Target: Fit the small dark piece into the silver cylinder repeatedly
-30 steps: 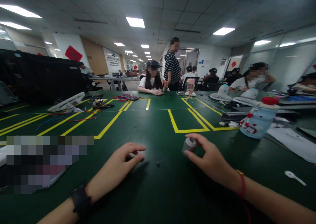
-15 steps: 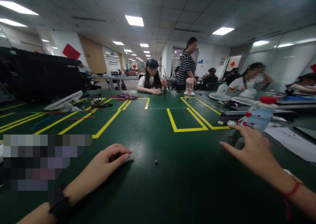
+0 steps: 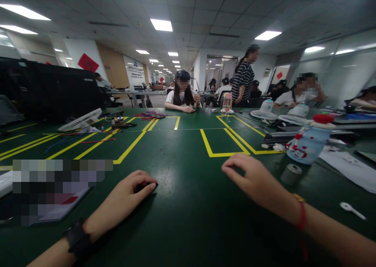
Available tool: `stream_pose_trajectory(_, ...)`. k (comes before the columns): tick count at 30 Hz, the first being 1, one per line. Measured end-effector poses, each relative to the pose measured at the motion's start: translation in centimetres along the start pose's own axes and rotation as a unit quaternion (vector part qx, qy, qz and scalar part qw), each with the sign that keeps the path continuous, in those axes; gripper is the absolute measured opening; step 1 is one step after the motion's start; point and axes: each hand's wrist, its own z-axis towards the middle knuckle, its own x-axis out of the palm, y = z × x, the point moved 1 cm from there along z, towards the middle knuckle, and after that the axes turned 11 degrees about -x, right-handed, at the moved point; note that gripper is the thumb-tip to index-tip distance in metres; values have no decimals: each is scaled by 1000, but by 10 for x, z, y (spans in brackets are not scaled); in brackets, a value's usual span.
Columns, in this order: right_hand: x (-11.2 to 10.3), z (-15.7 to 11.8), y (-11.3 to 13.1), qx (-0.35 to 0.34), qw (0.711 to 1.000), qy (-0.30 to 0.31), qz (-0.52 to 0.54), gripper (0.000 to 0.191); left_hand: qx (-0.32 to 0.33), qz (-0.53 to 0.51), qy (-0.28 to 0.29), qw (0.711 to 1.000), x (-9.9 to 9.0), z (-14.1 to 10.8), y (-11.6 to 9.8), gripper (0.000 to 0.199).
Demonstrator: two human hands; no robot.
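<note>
My left hand point(image 3: 131, 194) rests low on the green table point(image 3: 188, 224), with fingers curled and thumb and index tips close together. A small dark patch shows at its fingertips; I cannot tell whether it is an object or shadow. My right hand point(image 3: 254, 180) hovers near the middle, its thumb and fingers bent towards each other in a pinch. What it holds, if anything, is hidden. A grey metal cylinder point(image 3: 291, 174) stands to the right of this hand. Behind it is a light-blue bottle point(image 3: 308, 143) with a red lid. The small metal piece seen earlier is out of sight.
A partly blurred flat device point(image 3: 67, 208) lies left of my left hand. Wires point(image 3: 149, 115), white fan parts point(image 3: 263, 112), a white spoon-shaped piece point(image 3: 352, 211) and white paper point(image 3: 346, 169) lie around. A person point(image 3: 183, 94) sits opposite; another point(image 3: 243, 77) stands behind.
My right hand has moved left from beside the bottle, its spread fingers drawing together and uncovering the grey cylinder. The small metal piece between my hands has gone from the tabletop.
</note>
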Motion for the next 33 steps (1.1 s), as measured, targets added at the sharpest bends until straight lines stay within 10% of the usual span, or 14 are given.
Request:
stream_pose_trajectory(4,-63,-55,-69,118,965,-64,-228,33,-1,11,-2,1000,3,1,-4,30)
stream_pose_trajectory(9,-79,-96,-120,243,944,14,-225,34,-2,12,-8,1000,3,-1,-7,29)
stream_pose_trajectory(27,-80,-110,-137,352,934,-15,-52,52,3,5,-4,1000,3,-4,-8,30)
stream_pose_trajectory(33,-60,-86,-91,294,952,-16,-84,58,1,6,-8,1000,3,-4,-10,29)
